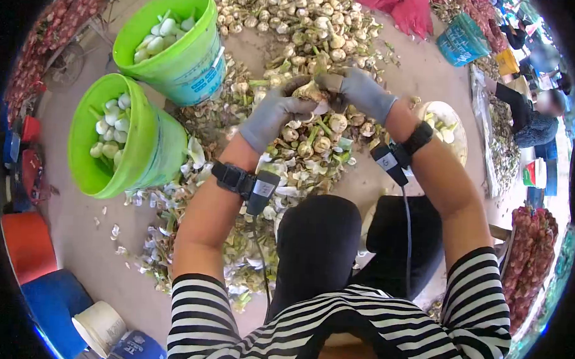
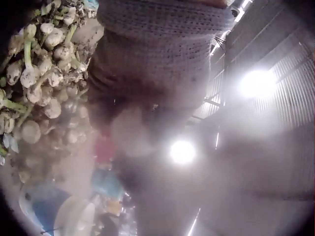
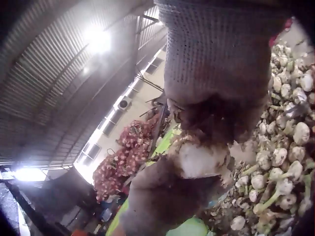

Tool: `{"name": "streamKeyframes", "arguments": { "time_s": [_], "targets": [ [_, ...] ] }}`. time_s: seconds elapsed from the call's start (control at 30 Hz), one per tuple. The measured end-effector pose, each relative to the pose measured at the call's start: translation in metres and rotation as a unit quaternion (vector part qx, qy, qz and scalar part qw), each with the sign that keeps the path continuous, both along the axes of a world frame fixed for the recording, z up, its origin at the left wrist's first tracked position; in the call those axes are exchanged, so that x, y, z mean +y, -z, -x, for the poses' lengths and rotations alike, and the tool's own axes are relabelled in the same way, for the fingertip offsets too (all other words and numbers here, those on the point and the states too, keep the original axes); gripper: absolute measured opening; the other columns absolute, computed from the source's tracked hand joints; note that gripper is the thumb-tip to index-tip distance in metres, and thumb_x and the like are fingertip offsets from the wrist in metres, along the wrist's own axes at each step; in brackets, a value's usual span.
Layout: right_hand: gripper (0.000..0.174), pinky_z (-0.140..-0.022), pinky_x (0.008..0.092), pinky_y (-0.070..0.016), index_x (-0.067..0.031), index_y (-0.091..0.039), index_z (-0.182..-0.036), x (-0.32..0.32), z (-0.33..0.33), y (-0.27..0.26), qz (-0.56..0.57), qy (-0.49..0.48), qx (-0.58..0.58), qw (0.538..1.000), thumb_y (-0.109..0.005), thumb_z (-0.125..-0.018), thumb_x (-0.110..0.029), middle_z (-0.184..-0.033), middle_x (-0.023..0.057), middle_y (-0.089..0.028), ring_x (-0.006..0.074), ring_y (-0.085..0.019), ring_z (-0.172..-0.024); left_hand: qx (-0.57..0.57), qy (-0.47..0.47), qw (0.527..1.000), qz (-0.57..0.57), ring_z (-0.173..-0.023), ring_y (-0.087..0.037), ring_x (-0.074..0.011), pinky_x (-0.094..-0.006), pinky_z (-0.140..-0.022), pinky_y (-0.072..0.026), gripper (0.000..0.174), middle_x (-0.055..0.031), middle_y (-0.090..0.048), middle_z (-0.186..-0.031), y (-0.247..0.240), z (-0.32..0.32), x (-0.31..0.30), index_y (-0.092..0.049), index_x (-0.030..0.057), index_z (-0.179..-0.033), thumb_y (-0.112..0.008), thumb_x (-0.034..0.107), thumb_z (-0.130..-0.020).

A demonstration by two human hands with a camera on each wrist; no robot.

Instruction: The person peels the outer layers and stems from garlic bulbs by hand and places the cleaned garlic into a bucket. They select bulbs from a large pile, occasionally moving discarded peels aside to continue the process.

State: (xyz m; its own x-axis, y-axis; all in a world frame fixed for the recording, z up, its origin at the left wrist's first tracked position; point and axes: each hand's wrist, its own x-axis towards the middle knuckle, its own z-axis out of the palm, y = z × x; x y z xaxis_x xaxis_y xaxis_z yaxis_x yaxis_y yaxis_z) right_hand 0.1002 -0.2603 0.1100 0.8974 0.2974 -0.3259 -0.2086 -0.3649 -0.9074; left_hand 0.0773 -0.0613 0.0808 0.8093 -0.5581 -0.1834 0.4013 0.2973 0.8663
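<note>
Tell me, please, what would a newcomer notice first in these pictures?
First, the gloved hands at centre: the left hand and right hand together grip one garlic bulb above a big garlic pile. Next, at the left, the near bucket and far bucket, both bright green, hold white bulbs.

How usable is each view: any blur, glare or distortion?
Head view: sharp, evenly lit, heavy fisheye with black corners. Left wrist view: hazy, blurred, ceiling lamps flaring beside the left hand. Right wrist view: clearer, glare from one lamp, garlic bulb readable.
</note>
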Motion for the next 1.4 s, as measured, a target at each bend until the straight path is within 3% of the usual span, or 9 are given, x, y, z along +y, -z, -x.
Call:
{"name": "streamKeyframes", "arguments": {
  "time_s": [0.23, 0.4, 0.8, 0.87, 0.9, 1.07, 1.2, 1.33, 1.4],
  "targets": [
    [0.041, -0.050, 0.0279, -0.0409, 0.0047, -0.064, -0.075, 0.008, 0.014, 0.117, -0.011, 0.039, 0.022, 0.999, -0.065, -0.081, -0.036, -0.060, 0.0042, -0.058, 0.0071, -0.049, -0.055, -0.113, 0.019, 0.983, -0.142, -0.105, -0.052, -0.0169, -0.0282, -0.090, -0.0431, 0.062, -0.0087, -0.052, -0.120, 0.111, 0.004, 0.009, -0.043, -0.0012, -0.128, -0.070, 0.013, -0.073],
    [0.029, -0.065, 0.0328, -0.0460, -0.0018, -0.064, -0.099, -0.013, 0.050, 0.209, -0.058, -0.006, -0.050, 0.997, -0.065, -0.079, -0.023, -0.088, 0.0158, -0.065, 0.0167, -0.059, -0.072, 0.000, 0.030, 0.995, -0.094, -0.102, -0.056, -0.0197, -0.0290, -0.089, -0.0439, 0.068, -0.0116, -0.054, -0.119, 0.139, 0.027, 0.006, -0.045, -0.0045, -0.125, -0.069, 0.014, -0.064],
    [0.029, -0.074, 0.0316, -0.0473, -0.0027, -0.063, -0.104, -0.003, 0.113, 0.204, -0.072, 0.058, -0.033, 0.995, -0.062, -0.083, -0.021, -0.092, 0.0114, -0.066, 0.0168, -0.059, -0.079, 0.288, -0.049, 0.950, 0.108, -0.105, -0.056, -0.0243, -0.0329, -0.095, -0.0425, 0.055, -0.0133, -0.057, -0.114, 0.196, 0.070, -0.004, -0.043, -0.0046, -0.125, -0.060, 0.014, -0.076],
    [0.024, -0.064, 0.0252, -0.0486, 0.0006, -0.062, -0.100, -0.004, 0.124, 0.226, -0.257, 0.244, 0.192, 0.915, -0.063, -0.081, -0.014, -0.089, 0.0048, -0.062, 0.0121, -0.059, -0.076, -0.141, -0.089, 0.968, -0.187, -0.104, -0.056, -0.0234, -0.0321, -0.093, -0.0432, 0.058, -0.0122, -0.057, -0.113, 0.189, 0.079, -0.013, -0.037, -0.0035, -0.129, -0.059, 0.017, -0.079],
    [0.025, -0.077, 0.0280, -0.0459, -0.0008, -0.063, -0.100, -0.011, 0.130, 0.242, -0.072, 0.108, 0.003, 0.991, -0.062, -0.081, -0.016, -0.090, 0.0095, -0.065, 0.0152, -0.059, -0.084, -0.141, -0.091, 0.967, -0.192, -0.104, -0.056, -0.0234, -0.0321, -0.093, -0.0432, 0.058, -0.0122, -0.057, -0.113, 0.190, 0.083, -0.021, -0.037, -0.0035, -0.129, -0.059, 0.017, -0.079],
    [0.030, -0.078, 0.0268, -0.0455, 0.0017, -0.059, -0.104, 0.002, 0.140, 0.214, -0.287, 0.266, 0.185, 0.902, -0.061, -0.076, -0.008, -0.093, 0.0075, -0.064, 0.0145, -0.058, -0.084, 0.119, -0.098, 0.988, 0.010, -0.103, -0.055, -0.0230, -0.0347, -0.088, -0.0467, 0.044, -0.0099, -0.055, -0.113, 0.186, 0.090, -0.022, -0.047, 0.0028, -0.123, -0.054, 0.021, -0.084],
    [0.037, -0.076, 0.0272, -0.0458, 0.0033, -0.057, -0.106, -0.013, 0.149, 0.224, -0.123, 0.181, 0.074, 0.973, -0.063, -0.072, -0.009, -0.094, 0.0095, -0.064, 0.0135, -0.057, -0.081, 0.359, -0.031, 0.933, -0.004, -0.089, -0.059, -0.0163, -0.0321, -0.069, -0.0500, 0.044, -0.0052, -0.060, -0.102, 0.188, 0.080, -0.022, -0.052, 0.0060, -0.118, -0.047, 0.040, -0.090],
    [0.022, -0.077, 0.0276, -0.0466, -0.0009, -0.064, -0.095, -0.013, 0.156, 0.235, 0.024, 0.148, 0.122, 0.981, -0.059, -0.075, -0.006, -0.092, 0.0081, -0.065, 0.0143, -0.059, -0.084, 0.173, -0.067, 0.982, -0.046, -0.086, -0.059, -0.0158, -0.0266, -0.065, -0.0536, 0.047, -0.0082, -0.060, -0.096, 0.194, 0.088, -0.031, -0.042, 0.0000, -0.124, -0.059, 0.022, -0.086],
    [0.021, -0.080, 0.0282, -0.0469, -0.0034, -0.063, -0.100, -0.006, 0.153, 0.217, -0.279, 0.190, 0.153, 0.929, -0.058, -0.079, -0.004, -0.096, 0.0082, -0.064, 0.0169, -0.060, -0.088, 0.182, -0.026, 0.981, -0.063, -0.094, -0.057, -0.0170, -0.0276, -0.074, -0.0506, 0.043, -0.0080, -0.059, -0.102, 0.193, 0.077, -0.017, -0.044, -0.0008, -0.124, -0.055, 0.019, -0.088]
  ]
}}
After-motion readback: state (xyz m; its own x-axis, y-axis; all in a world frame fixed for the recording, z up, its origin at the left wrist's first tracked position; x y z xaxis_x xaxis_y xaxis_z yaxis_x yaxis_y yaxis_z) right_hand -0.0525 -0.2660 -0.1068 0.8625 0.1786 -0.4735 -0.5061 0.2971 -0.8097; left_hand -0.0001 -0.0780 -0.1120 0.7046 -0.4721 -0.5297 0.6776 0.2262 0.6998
